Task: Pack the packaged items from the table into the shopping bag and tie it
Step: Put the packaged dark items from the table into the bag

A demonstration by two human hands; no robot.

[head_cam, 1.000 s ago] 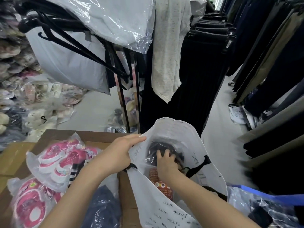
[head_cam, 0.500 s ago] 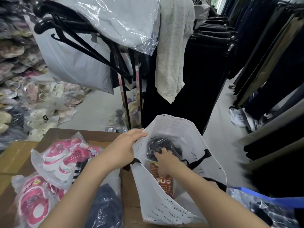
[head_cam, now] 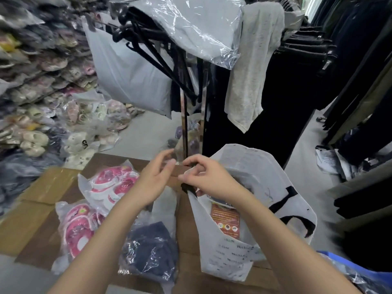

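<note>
A white shopping bag [head_cam: 265,187] with black handles stands open at the right edge of the cardboard-covered table [head_cam: 42,187]. Inside it lies a package with an orange label [head_cam: 226,217]. My right hand [head_cam: 210,179] is over the bag's near rim, with thumb and fingers pinching the black near handle [head_cam: 187,188]. My left hand [head_cam: 157,179] hovers just left of it, fingers apart and holding nothing. Two packages of pink-and-white shoes [head_cam: 110,183] [head_cam: 76,228] and a dark navy garment package [head_cam: 150,247] lie on the table under my left arm.
A clothes rack [head_cam: 184,124] with black hangers and grey plastic bags stands just beyond the table. Black garments hang at the right. Piles of bagged slippers [head_cam: 31,102] fill the left side. A blue crate [head_cam: 350,270] is at the lower right.
My right hand has come up out of the bag and taken the near black handle. My left hand has let go of the bag's rim and opened.
</note>
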